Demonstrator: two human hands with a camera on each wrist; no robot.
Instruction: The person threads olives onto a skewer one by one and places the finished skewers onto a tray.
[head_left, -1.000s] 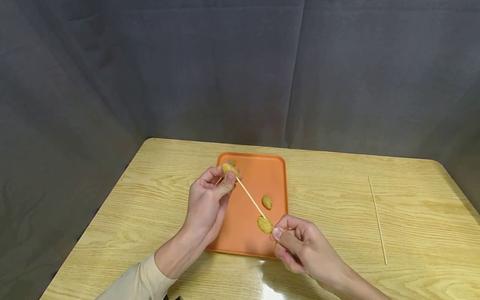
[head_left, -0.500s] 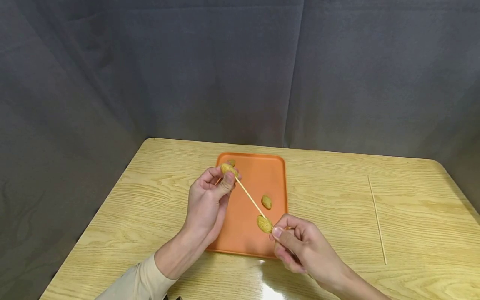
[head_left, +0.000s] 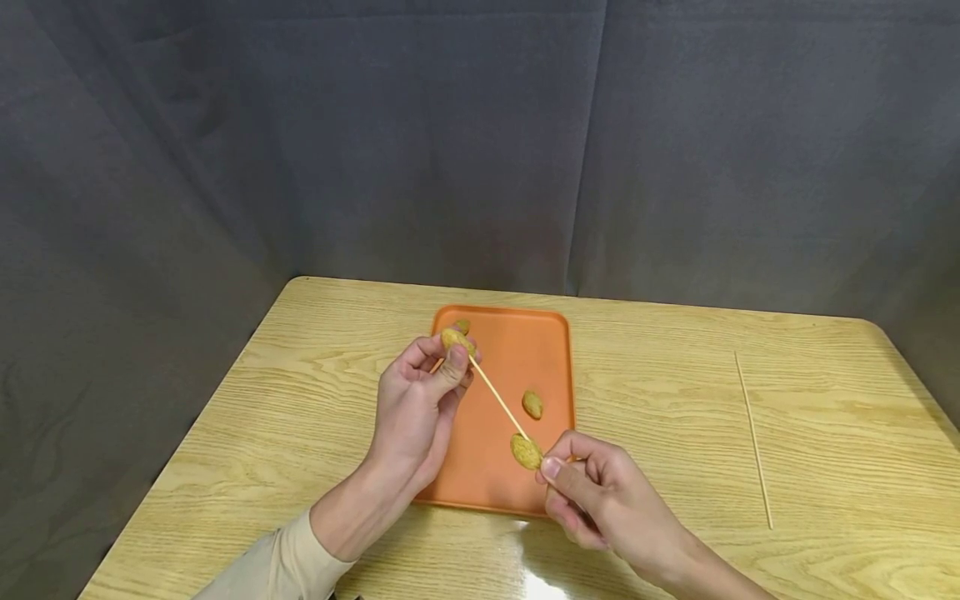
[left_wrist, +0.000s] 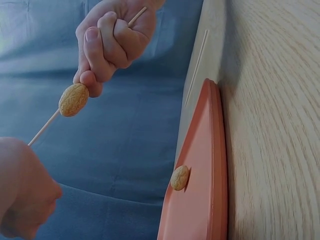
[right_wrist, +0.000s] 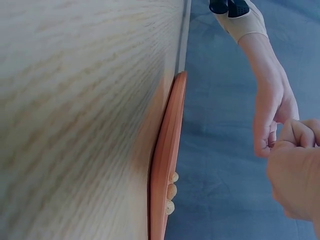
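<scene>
A thin wooden skewer [head_left: 498, 397] slants between my two hands above an orange tray. One rough, yellow-brown oval ball [head_left: 527, 451] is threaded on it, just ahead of my right hand [head_left: 611, 504]. That hand pinches the skewer's near part between thumb and fingers, and the rear end pokes out from the fist in the left wrist view. At the far end my left hand [head_left: 416, 408] holds a second oval ball [head_left: 457, 340] by thumb and fingers, against the skewer's tip. How deep the tip sits in it is hidden.
On the orange tray [head_left: 517, 333] lie loose oval balls, one right of centre [head_left: 533, 404] and another near the far left corner [head_left: 462, 327]. The right wrist view shows three along the tray. Another skewer [head_left: 753, 442] lies on the wooden table to the right. A grey curtain hangs behind.
My right hand, with the skewer and the threaded ball, has shifted very slightly to the left. The left hand still holds its ball in nearly the same spot.
</scene>
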